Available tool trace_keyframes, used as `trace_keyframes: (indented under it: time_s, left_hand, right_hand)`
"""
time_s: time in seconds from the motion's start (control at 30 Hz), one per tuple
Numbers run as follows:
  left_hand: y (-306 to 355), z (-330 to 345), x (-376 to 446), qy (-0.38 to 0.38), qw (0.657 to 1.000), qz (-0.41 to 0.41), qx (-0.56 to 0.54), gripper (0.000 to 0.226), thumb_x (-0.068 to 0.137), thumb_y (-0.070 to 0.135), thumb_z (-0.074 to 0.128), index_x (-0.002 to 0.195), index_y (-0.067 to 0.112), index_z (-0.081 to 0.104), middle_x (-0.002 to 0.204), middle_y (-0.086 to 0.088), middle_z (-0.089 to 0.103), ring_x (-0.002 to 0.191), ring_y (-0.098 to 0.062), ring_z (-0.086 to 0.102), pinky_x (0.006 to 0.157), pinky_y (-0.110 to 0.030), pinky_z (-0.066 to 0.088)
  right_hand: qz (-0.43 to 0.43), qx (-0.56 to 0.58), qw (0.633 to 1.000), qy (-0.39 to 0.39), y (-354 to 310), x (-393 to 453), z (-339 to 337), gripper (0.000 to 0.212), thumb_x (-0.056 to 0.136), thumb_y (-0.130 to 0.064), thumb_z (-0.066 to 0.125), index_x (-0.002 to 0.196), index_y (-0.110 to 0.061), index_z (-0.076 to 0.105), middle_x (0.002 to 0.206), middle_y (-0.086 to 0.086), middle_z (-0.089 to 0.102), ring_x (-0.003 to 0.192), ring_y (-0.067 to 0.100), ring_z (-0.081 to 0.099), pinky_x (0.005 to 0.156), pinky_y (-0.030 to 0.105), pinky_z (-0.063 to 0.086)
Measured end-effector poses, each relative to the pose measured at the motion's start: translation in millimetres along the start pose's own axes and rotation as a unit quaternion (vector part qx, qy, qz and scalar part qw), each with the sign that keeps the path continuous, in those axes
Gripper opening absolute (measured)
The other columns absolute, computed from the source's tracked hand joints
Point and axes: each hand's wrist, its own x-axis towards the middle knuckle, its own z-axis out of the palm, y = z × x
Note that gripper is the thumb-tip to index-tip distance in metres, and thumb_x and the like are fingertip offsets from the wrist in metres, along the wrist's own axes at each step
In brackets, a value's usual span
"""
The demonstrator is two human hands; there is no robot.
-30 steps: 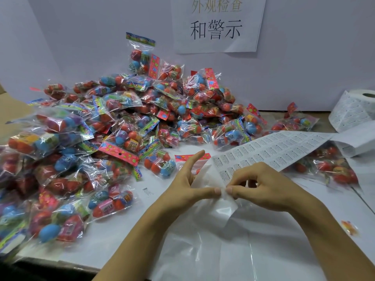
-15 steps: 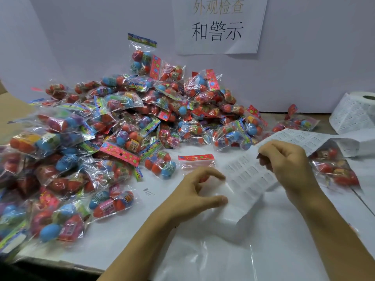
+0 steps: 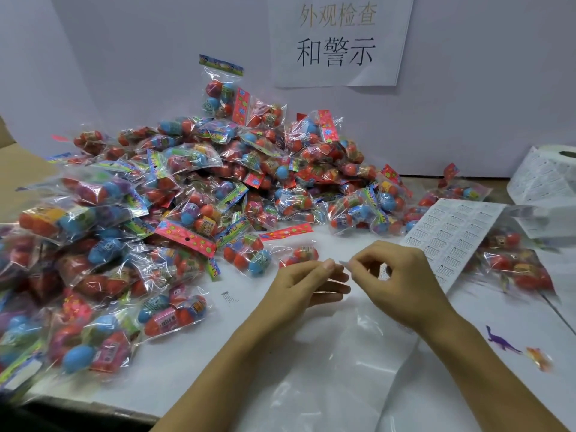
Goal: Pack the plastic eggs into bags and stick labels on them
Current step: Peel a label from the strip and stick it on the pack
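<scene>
On the left side of the white worktop (image 3: 187, 378) lies a big pile of packed bags (image 3: 174, 194), each one clear, with red and blue plastic eggs inside and a colourful paper strip on the top. The pile rises against the grey wall, where a paper sign (image 3: 339, 39) with dark characters hangs. One single bag of eggs (image 3: 297, 249) lies apart from the pile, just behind the left hand.

The left hand (image 3: 307, 286) is in the middle, above the worktop; its thumb and first finger are pressed together at the tips, the other fingers are loosely stretched. I cannot tell if something is between the tips. Just beside it, the right hand (image 3: 402, 285) pinches a small pale label (image 3: 346, 264) between thumb and first finger, with the other fingers curled. Under both wrists lies a flat clear plastic sheet (image 3: 343, 369).

Behind the right hand is a sheet of labels (image 3: 455, 235), partly on top of some more bags (image 3: 517, 263). In the far right corner stands a roll of labels (image 3: 545, 176). Near the right forearm lie a small purple toy dinosaur (image 3: 500, 339) and a small orange toy (image 3: 539, 358).
</scene>
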Motion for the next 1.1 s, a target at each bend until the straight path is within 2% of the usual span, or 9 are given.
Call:
trace_keyframes:
  time_s: [0.17,0.33,0.47,0.53,0.67,0.77,0.83,0.9,1.1]
  left_hand:
    - [-2.4,-2.3,1.3,0.010,1.000,0.023,-0.016,0.022,0.101,0.023,0.061,0.101,0.014,0.081,0.101,-0.012,0.078,0.098,-0.026,0.075,0.086,-0.032,0.060]
    - [-2.9,-7.4,2.3,-0.008,0.996,0.052,-0.076,0.021,0.093,0.022,0.063,0.094,0.015,0.083,0.089,-0.011,0.077,0.084,-0.023,0.074,0.077,-0.028,0.059]
    - [-4.3,-6.4,2.0,0.008,0.997,0.060,-0.045,0.018,0.100,0.014,0.064,0.098,0.012,0.082,0.084,-0.007,0.075,0.066,-0.020,0.068,0.060,-0.024,0.054]
    - [-5.5,-5.3,1.6,0.104,0.989,0.104,0.034,0.014,0.099,0.012,0.066,0.093,0.012,0.079,0.078,-0.003,0.073,0.058,-0.014,0.063,0.053,-0.021,0.049]
    - [-8.9,-16.7,2.9,0.357,0.869,0.169,0.297,0.015,0.093,0.026,0.073,0.087,0.017,0.063,0.081,0.005,0.060,0.071,-0.014,0.054,0.061,-0.028,0.043]
    - [-10.0,-20.7,2.8,0.346,0.821,0.014,0.453,0.036,0.093,0.055,0.061,0.101,0.020,0.059,0.102,0.007,0.052,0.083,-0.022,0.056,0.067,-0.033,0.038]
    - [-14.5,-19.8,3.9,0.314,0.781,-0.027,0.539,0.046,0.093,0.062,0.056,0.107,0.019,0.063,0.113,0.005,0.051,0.090,-0.026,0.060,0.069,-0.033,0.038]
    - [-15.5,-17.8,3.9,0.294,0.794,0.005,0.532,0.044,0.093,0.060,0.059,0.111,0.021,0.067,0.112,0.006,0.054,0.090,-0.021,0.059,0.069,-0.031,0.038]
    - [-13.3,-13.6,3.0,0.178,0.907,0.096,0.370,0.028,0.092,0.027,0.075,0.119,0.022,0.069,0.111,0.007,0.069,0.090,-0.007,0.062,0.073,-0.010,0.047]
  right_hand:
    - [-0.002,0.052,0.998,-0.021,-3.6,-0.7,-1.1,0.024,0.078,-0.042,0.081,0.074,-0.021,0.070,0.068,-0.012,0.063,0.069,0.009,0.059,0.060,0.008,0.039]
    - [0.119,0.110,0.986,-0.045,-2.9,1.2,-1.2,0.044,0.066,-0.065,0.073,0.093,-0.031,0.068,0.086,-0.011,0.065,0.079,0.007,0.060,0.065,0.012,0.045]
    - [0.112,0.128,0.984,-0.059,-2.8,2.4,-2.0,0.011,0.082,-0.035,0.080,0.082,-0.027,0.074,0.079,-0.013,0.070,0.076,0.007,0.064,0.061,0.017,0.045]
    - [0.119,0.158,0.980,-0.033,-1.8,2.1,-2.3,0.009,0.083,-0.025,0.079,0.077,-0.023,0.073,0.075,-0.011,0.070,0.072,0.004,0.062,0.059,0.017,0.044]
    - [0.162,0.171,0.972,0.012,3.1,4.1,-2.8,0.015,0.089,-0.023,0.074,0.098,-0.035,0.071,0.091,-0.017,0.070,0.087,0.001,0.065,0.069,0.017,0.047]
    - [0.189,0.153,0.970,-0.019,4.7,5.5,-1.5,0.055,0.091,-0.032,0.072,0.133,-0.058,0.046,0.119,-0.023,0.057,0.098,-0.002,0.063,0.078,0.024,0.053]
    - [0.206,0.148,0.966,-0.045,5.5,4.8,0.6,0.074,0.091,-0.035,0.072,0.144,-0.062,0.027,0.127,-0.016,0.053,0.101,0.003,0.064,0.088,0.038,0.057]
    - [0.224,0.150,0.961,-0.060,5.9,4.2,2.0,0.084,0.090,-0.036,0.073,0.147,-0.064,0.016,0.131,-0.011,0.052,0.102,0.008,0.065,0.095,0.048,0.056]
    - [0.287,0.179,0.940,-0.038,14.5,6.4,13.9,0.107,0.083,-0.028,0.082,0.153,-0.057,0.007,0.134,-0.001,0.042,0.110,0.022,0.063,0.103,0.052,0.050]
